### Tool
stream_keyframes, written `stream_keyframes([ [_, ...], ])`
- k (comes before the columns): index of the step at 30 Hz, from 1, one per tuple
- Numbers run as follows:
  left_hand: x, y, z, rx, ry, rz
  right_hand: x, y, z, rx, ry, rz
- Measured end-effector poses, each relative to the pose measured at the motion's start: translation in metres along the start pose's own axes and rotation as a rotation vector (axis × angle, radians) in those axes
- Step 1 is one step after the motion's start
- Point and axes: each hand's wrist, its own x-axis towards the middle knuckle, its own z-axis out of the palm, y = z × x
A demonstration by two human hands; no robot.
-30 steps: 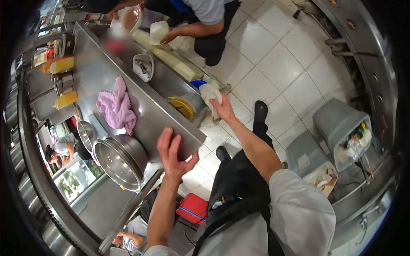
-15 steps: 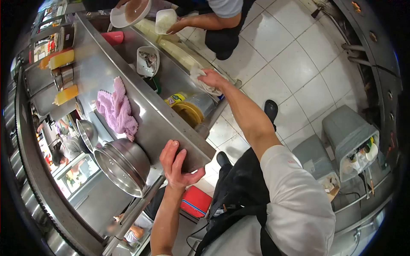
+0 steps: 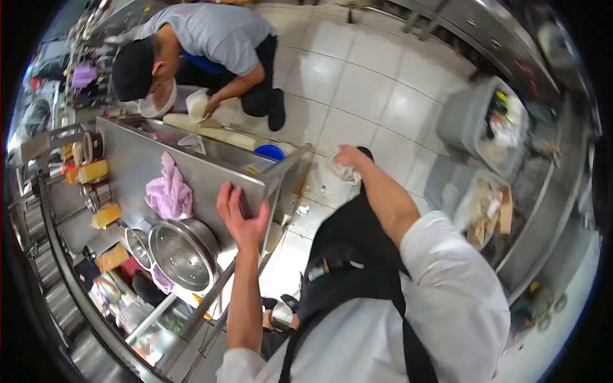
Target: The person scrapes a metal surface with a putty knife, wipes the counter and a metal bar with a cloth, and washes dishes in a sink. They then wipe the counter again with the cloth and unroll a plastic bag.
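My left hand (image 3: 244, 220) rests on the corner of the steel table (image 3: 131, 163), fingers spread. My right hand (image 3: 351, 156) is closed around a crumpled off-white cloth (image 3: 347, 173), held above the tiled floor to the right of the table. A purple towel (image 3: 169, 193) lies bunched on the tabletop, left of my left hand. Closer to me sits a perforated steel colander (image 3: 184, 255), with a smaller steel bowl (image 3: 138, 247) beside it. Below the tabletop a round blue item (image 3: 269, 152) shows on the lower shelf.
A co-worker (image 3: 211, 38) crouches at the table's far end, beside a white bowl (image 3: 158, 102) and holding a white container (image 3: 196, 106). Yellow squeeze bottles (image 3: 106, 216) lie along the table's left side. Grey bins (image 3: 456, 118) with waste stand at right.
My right hand has moved away from the lower shelf with the cloth, out over the floor. My left hand stays at the table corner. The view has shifted, showing more of the co-worker.
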Motion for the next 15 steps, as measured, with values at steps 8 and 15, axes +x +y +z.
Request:
stream_keyframes([
  [8,-0.028,-0.031,0.008,-0.064,0.051,0.111,-0.438,-0.039,0.041,1.401,0.927,0.49],
  [15,0.007,-0.079,0.036,0.108,0.19,0.438,-0.615,-0.147,0.341,1.394,1.359,0.52],
])
